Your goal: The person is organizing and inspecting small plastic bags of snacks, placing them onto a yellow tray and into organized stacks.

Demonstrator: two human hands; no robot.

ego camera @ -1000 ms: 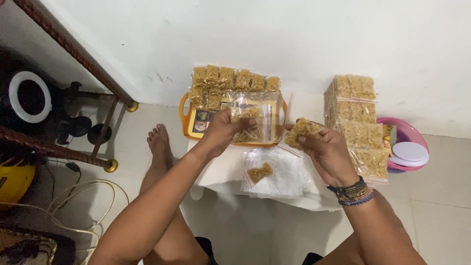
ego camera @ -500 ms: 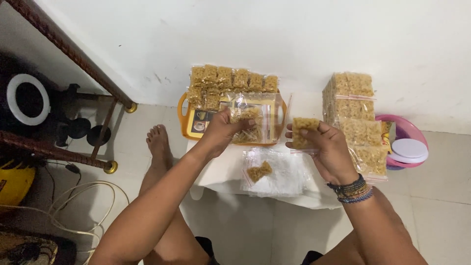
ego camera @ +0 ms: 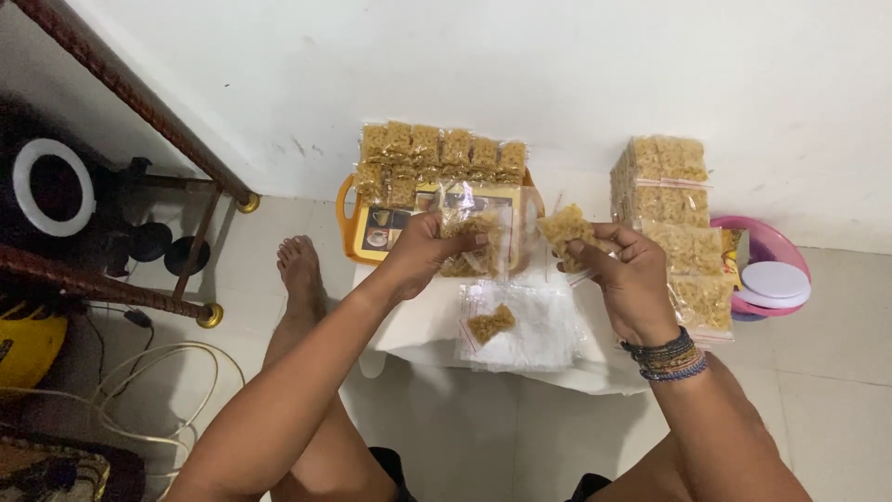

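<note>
Clear snack packs (ego camera: 441, 153) rowed on orange tray (ego camera: 346, 218); taller stack (ego camera: 671, 218) right; empty bags (ego camera: 544, 330) centre.

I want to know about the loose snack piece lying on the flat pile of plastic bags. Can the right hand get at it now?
Probably not at once: the right hand already grips a snack piece. The loose piece lies uncovered on the pile of bags, so nothing else blocks it.

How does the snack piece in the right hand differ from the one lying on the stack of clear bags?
The piece in the right hand is lifted off the table, pinched in fingertips; the piece on the bag stack lies flat, untouched. The held piece looks larger and squarer; the lying piece looks smaller and notched. The held one sits beside the open bag that the left hand holds. Both are golden-brown, crumbly and unwrapped.
</note>
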